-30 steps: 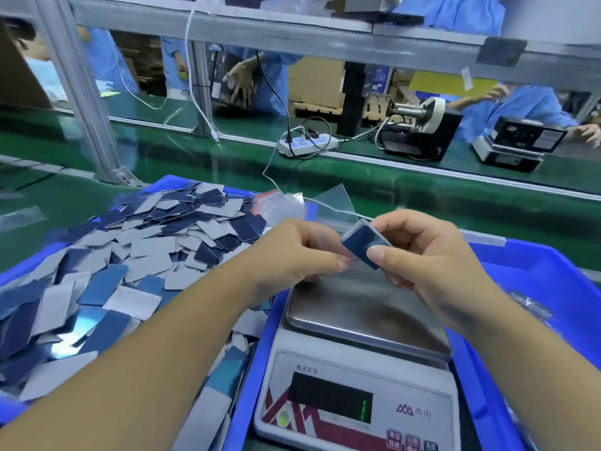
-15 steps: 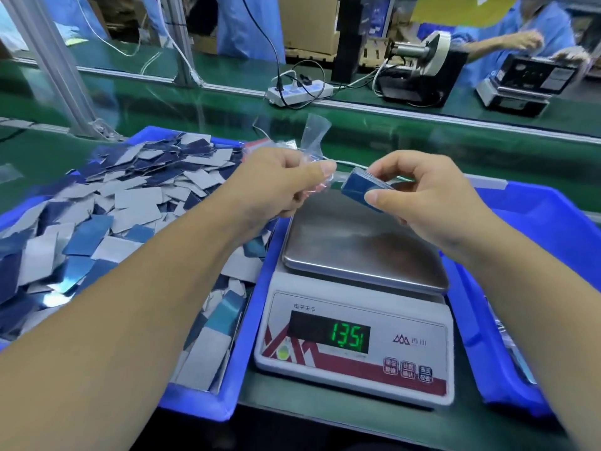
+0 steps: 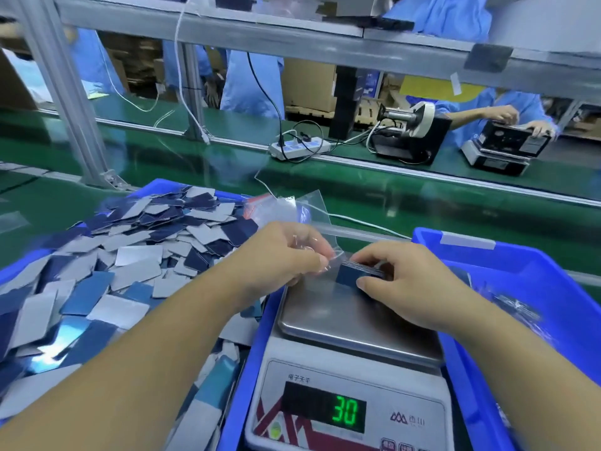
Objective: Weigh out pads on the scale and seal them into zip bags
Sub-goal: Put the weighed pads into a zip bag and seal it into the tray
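Left hand (image 3: pixel 279 255) pinches clear bag (image 3: pixel 305 216); right hand (image 3: pixel 400 281) grips pad stack (image 3: pixel 357 275) over scale (image 3: pixel 351 327). Left bin (image 3: pixel 240 385) holds loose pads (image 3: pixel 130 255).

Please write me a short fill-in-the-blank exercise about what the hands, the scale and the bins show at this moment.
1. The display of the scale shows the green number ____.
2. The right hand grips a stack of pads coloured dark ____.
3. The left hand pinches a clear zip ____.
4. The loose pads are heaped in the blue bin on the ____ side of the scale.

Missing words: 30; blue; bag; left
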The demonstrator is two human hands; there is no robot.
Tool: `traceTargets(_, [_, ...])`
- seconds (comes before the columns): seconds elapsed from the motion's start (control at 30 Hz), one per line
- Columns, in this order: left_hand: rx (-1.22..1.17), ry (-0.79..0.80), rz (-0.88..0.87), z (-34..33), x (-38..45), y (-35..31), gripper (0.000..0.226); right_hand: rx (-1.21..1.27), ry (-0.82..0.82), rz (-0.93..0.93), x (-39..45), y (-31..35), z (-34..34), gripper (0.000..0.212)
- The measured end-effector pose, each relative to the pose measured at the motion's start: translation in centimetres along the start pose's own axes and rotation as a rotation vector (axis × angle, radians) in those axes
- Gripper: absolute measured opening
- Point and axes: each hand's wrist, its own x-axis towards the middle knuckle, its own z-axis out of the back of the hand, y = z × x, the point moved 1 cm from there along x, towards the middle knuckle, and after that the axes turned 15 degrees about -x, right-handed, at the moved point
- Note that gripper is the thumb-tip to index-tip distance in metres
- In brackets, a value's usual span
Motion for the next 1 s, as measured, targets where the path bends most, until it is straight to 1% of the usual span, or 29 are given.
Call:
traceTargets(0.07, [-0.035, 0.021, -0.004, 0.0, 0.0, 0.1, 0.018, -0.016, 0.003, 0.000, 0.0, -0.1, 0.0, 0.021])
traceTargets(0.17, [-0.041, 0.016, -0.016, -0.2, 0.0, 0.3, 0.032, -0.038, -0.011, -0.001, -0.1, -0.2, -0.1, 0.017])
traceTargets(0.27, [-0.012, -0.062, -0.069, -0.3, 0.2, 0.3, 0.043, -0.051, -0.007, 0.004, -0.1, -0.1, 0.1, 0.018])
traceTargets(0.37, [-0.013, -0.106, -0.078, -0.2, 0.4, 0.4, 0.043, -0.024, -0.013, -0.028, 0.0, 0.0, 0.1, 0.020])
traceTargets(0.43, [-0.102, -0.091, -0.078, -0.3, 0.5, 0.3, 0.036, 0.107, -0.028, -0.058, 0.0, 0.2, 0.1, 0.021])
traceTargets(0.53, [-0.249, -0.084, -0.077, -0.3, 0.6, 0.3, 0.031, 0.523, -0.032, -0.077, -0.1, 0.8, 0.2, 0.016])
traceTargets(0.6, [-0.281, -0.084, -0.085, -0.3, 0.6, 0.3, 0.027, 0.703, -0.019, -0.077, -0.3, 1.1, 0.3, 0.019])
traceTargets(0.7, [-0.283, -0.079, -0.091, -0.4, 0.4, 0.2, 0.025, 0.766, -0.004, -0.065, -0.5, 1.6, 0.5, 0.019])
traceTargets(0.87, [-0.301, -0.041, -0.115, -0.8, 0.3, -0.1, 0.015, 0.884, 0.009, -0.131, -0.3, 2.0, 0.2, 0.019])
traceTargets(1.0, [-0.280, -0.016, -0.125, -0.8, 0.3, -0.2, 0.018, 1.024, 0.010, -0.159, -0.3, 2.2, 0.2, 0.019])
